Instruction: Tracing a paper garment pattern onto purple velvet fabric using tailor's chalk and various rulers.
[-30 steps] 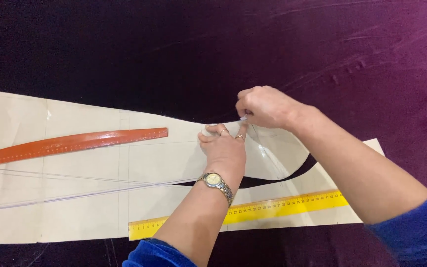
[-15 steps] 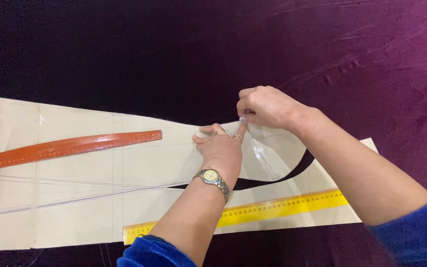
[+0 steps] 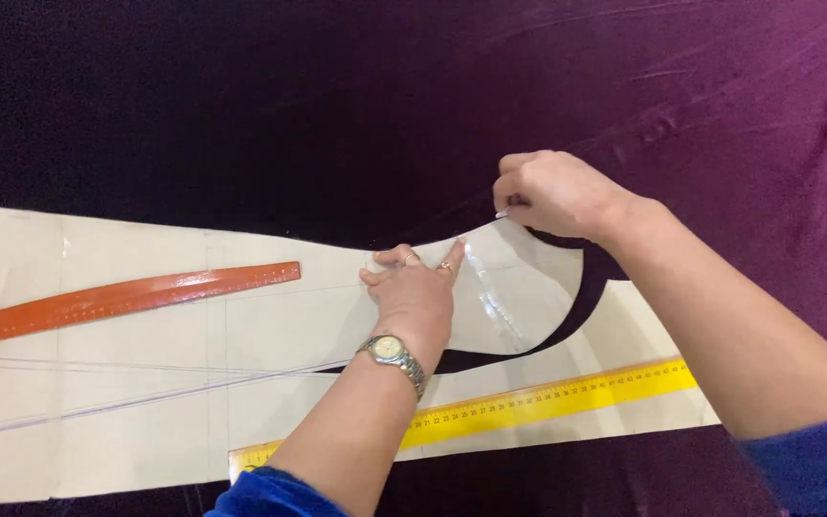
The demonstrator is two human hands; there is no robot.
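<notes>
2 sleeves: blue cuffs at the bottom edge, 1 on each forearm, nearest the camera.
Ruler: yellow ruler [image 3: 490, 407] lies flat along the near edge of the paper, slanting up to the right; the left forearm crosses over its middle.
Watch: metal watch [image 3: 390, 351] sits on the left wrist, dial up.
Paper: cream pattern paper [image 3: 145, 383] spreads wide across the dark cloth, with thin pencil lines running across it and a curved cut near the right end that lets the cloth show through.
Left hand: left hand [image 3: 415, 292] lies palm down on the paper, fingers spread flat, pinning it; it grasps nothing. Rings show on 2 fingers.
Tape: clear tape [image 3: 486, 285] runs as a shiny strip from beside the left fingertips up to the right hand, lying over the curved paper piece.
Curve: orange curved ruler [image 3: 126, 299] rests on the paper to the left, well apart from both hands.
Right hand: right hand [image 3: 552, 191] is past the paper's far edge, thumb and fingers pressed together, pinching the upper end of the tape.
Cloth: dark purple cloth [image 3: 337, 105] covers the whole surface beyond.
</notes>
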